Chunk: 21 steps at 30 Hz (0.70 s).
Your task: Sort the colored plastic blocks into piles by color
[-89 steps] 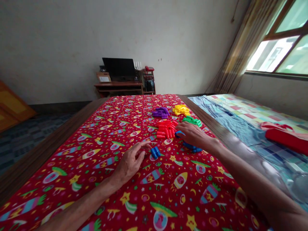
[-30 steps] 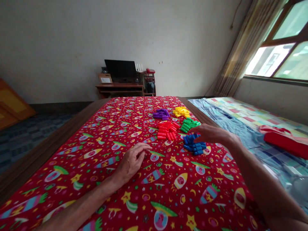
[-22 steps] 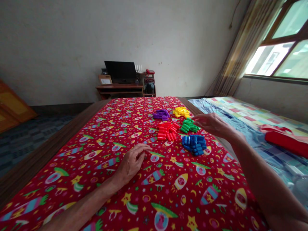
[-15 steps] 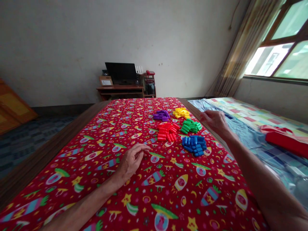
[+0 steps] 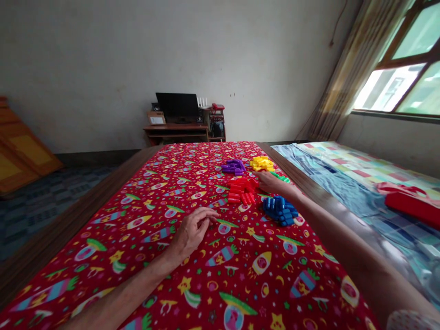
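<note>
My left hand rests on the red patterned cloth, fingers loosely stretched to the right and nothing in them. My right hand reaches over the green plastic pieces and covers most of them. A finger points left, close to the red pieces and below the yellow pieces; its other fingers are hidden or blurred. Purple pieces lie in a heap at the back, left of the yellow ones. Under my right wrist's near side sits a pile of blue pieces.
The cloth covers a long table with dark wooden edges. A bed with a checkered cover stands on the right, with a red item on it. At the far wall a desk holds a monitor.
My right hand has moved left from the table's right edge to above the green pieces. My left hand has stayed in place; the view has shifted slightly.
</note>
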{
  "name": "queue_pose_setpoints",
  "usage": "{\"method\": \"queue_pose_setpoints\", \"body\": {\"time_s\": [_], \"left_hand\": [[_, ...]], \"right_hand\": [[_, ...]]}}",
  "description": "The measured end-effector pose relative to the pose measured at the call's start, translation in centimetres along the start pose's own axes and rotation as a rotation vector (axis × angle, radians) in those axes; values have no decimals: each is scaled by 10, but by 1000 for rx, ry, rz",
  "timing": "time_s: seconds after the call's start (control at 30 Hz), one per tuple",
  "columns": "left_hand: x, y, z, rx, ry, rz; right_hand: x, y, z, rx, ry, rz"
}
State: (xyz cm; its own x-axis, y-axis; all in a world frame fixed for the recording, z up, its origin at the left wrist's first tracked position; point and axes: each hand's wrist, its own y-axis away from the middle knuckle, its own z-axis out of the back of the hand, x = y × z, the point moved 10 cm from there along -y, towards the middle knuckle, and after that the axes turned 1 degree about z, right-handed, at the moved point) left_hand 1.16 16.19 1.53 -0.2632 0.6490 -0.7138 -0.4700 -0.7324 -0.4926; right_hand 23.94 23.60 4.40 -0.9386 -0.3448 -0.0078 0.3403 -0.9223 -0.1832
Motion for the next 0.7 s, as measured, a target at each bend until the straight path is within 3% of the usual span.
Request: {"method": "queue_pose_setpoints", "body": {"time_s": [0.27,0.5,0.7], "left_hand": [[-7,-1,0,13,-54,-23],[-5,0,-2,18,-52,-12],[-6,-1,-2,21,-26,-28]], "right_hand": [[22,-7,-3,67,56,93],[6,-9,-4,101,-16,-6],[-14,4,16,22,14,-79]]}}
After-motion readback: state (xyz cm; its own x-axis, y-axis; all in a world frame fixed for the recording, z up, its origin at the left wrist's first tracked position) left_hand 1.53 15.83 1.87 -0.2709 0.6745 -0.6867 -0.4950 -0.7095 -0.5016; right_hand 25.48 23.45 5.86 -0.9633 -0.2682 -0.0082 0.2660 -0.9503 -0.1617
